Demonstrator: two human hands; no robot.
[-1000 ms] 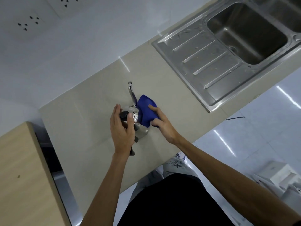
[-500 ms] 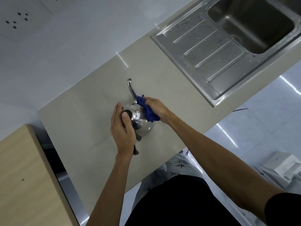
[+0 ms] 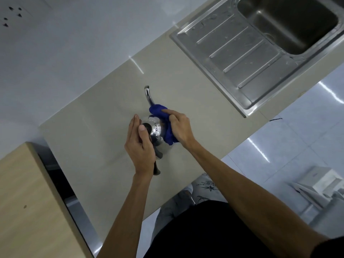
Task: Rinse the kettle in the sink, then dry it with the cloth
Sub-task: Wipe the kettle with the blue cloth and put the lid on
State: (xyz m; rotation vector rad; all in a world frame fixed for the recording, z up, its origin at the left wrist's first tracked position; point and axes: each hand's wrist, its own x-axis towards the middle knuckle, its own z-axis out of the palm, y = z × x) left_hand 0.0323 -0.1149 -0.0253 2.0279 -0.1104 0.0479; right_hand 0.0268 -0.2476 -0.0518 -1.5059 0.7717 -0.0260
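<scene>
A small shiny steel kettle (image 3: 156, 129) with a thin gooseneck spout and a black lid knob stands upright on the beige counter (image 3: 186, 94). My left hand (image 3: 140, 146) wraps its dark handle, thumb resting beside the lid knob. A bunched blue cloth (image 3: 163, 118) is pressed against the kettle's right side and the base of the spout by my right hand (image 3: 179, 127). The kettle's left side and most of its handle are hidden under my left hand.
A stainless sink (image 3: 290, 23) with a ribbed draining board (image 3: 240, 49) lies at the upper right. A light wooden surface (image 3: 24, 202) sits at the lower left, beyond a dark gap. White tiled wall runs behind; the counter's front edge is just below my hands.
My right hand has bunched the cloth tighter and slid it up along the kettle's right side toward the spout base. My left hand has kept its hold on the handle.
</scene>
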